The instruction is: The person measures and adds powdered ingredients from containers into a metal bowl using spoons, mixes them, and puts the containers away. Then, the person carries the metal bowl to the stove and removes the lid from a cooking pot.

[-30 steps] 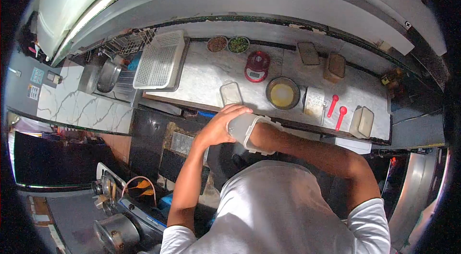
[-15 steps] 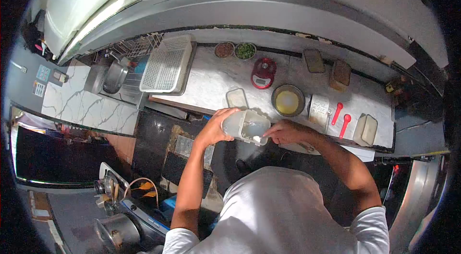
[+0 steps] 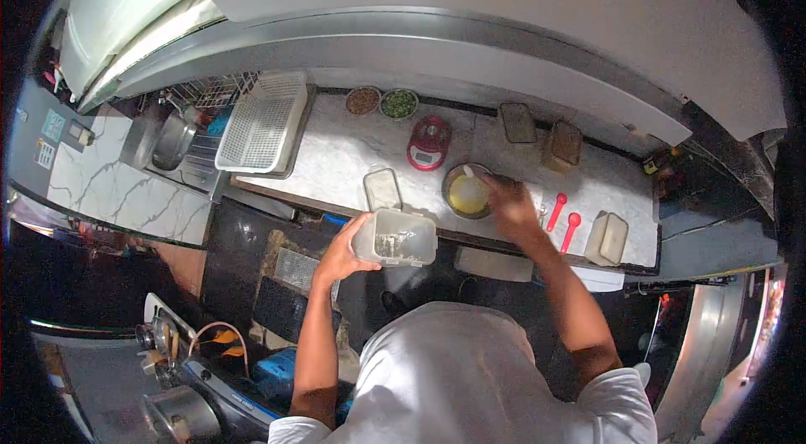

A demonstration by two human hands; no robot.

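My left hand (image 3: 344, 253) is wrapped round a translucent plastic container (image 3: 405, 237), tilted on its side, with white residue inside. Over the metal bowl (image 3: 454, 207), my right hand (image 3: 509, 202) pinches a small white spoon (image 3: 468, 170). Yellow and whitish contents fill the bowl. The hand is blurred, and the spoon is partly hidden by it. A clear lid (image 3: 383, 190) lies on the counter's front edge, just above the container. The red kitchen scale (image 3: 429, 143) stands behind the bowl, to its left.
Two red spoons (image 3: 570, 230) and a lidded container (image 3: 607, 238) lie to the right on the marble counter (image 3: 332, 150). Behind are two more containers (image 3: 562, 144) and bowls of brown and green food (image 3: 399, 104). A white basket (image 3: 263, 125) stands left, beside the sink (image 3: 174, 142).
My right hand has come out of the container and moved over the bowl with the white spoon. My left hand has tilted the container and shifted it slightly left and down.
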